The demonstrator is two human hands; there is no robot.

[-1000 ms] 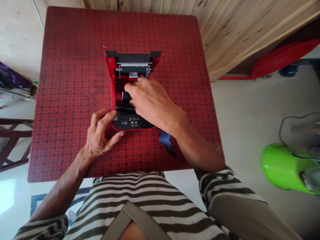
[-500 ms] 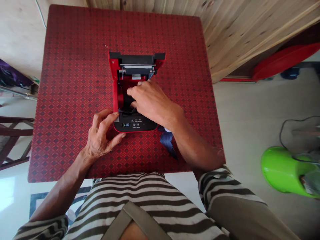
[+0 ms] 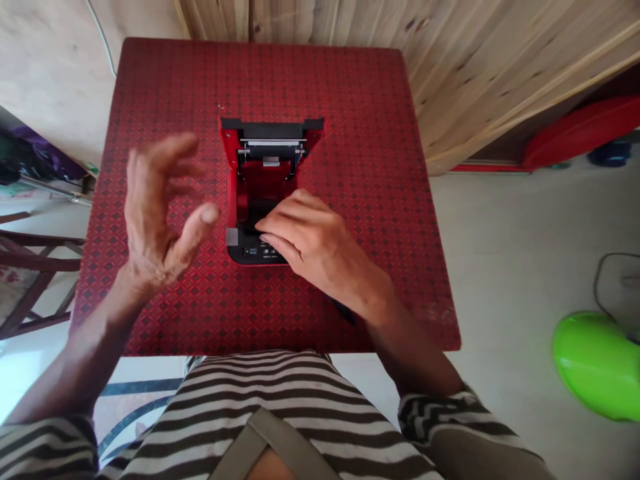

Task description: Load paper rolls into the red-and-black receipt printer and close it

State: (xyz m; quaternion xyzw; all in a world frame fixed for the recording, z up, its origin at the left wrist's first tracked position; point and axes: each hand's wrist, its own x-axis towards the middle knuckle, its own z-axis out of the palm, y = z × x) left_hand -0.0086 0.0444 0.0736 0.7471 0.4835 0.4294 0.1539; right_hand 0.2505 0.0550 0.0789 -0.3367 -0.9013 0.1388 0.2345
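A small red and black printer (image 3: 235, 193) stands with its lid up in the middle of the red patterned table (image 3: 360, 133). Its paper bay shows red inside, with something dark at the bottom. My right hand (image 3: 310, 243) rests on the printer's front panel, fingers together and laid flat over the front edge of the bay. My left hand (image 3: 157, 207) is raised in the air to the left of the printer, fingers apart and slightly blurred, holding nothing.
A wooden plank wall (image 3: 450, 60) runs behind the table. To the right lie bare floor, a green plastic object (image 3: 595, 363) and a red object (image 3: 580, 127) by the wall. A wooden chair frame (image 3: 35, 273) stands at the left.
My left hand has let go of the printer's front left corner and lifted up to the left. My right hand has slid from inside the bay back onto the front panel.
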